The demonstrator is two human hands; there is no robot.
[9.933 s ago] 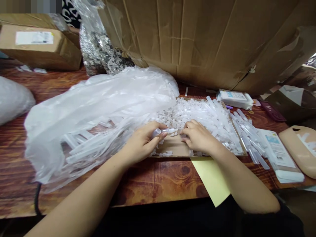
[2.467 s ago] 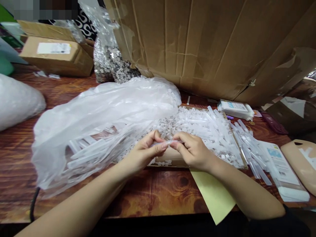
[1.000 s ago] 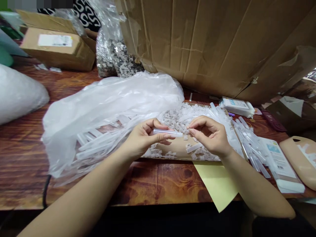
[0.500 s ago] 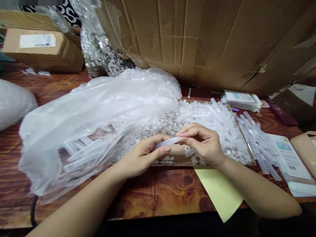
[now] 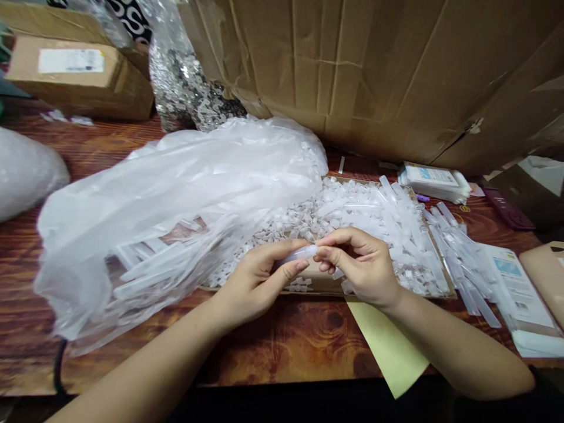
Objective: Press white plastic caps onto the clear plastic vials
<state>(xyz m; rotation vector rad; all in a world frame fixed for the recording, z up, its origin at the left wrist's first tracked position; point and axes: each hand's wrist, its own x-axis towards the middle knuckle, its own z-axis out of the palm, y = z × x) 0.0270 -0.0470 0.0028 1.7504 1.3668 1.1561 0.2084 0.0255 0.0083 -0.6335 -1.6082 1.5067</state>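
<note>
My left hand (image 5: 261,276) is closed round a narrow, translucent white plastic tube (image 5: 302,252), its thumb along the near side. At the tube's right end, my right hand (image 5: 362,261) pinches with thumb and forefinger; any small part between those fingertips is hidden. Both hands are over the front of a shallow cardboard tray (image 5: 326,284). Small clear plastic pieces (image 5: 299,222) fill much of the tray, and longer translucent tubes (image 5: 408,229) lie on them at the right.
A large plastic bag (image 5: 185,170) with tubes inside covers the left. Behind stands a big cardboard box (image 5: 335,70). Loose tubes (image 5: 462,264) and a labelled packet (image 5: 520,288) lie at right. Yellow paper (image 5: 388,346) sticks out over the table's front edge.
The right fingers have closed in further on the tube's end, and less of the tube shows between the hands. The view has shifted slightly.
</note>
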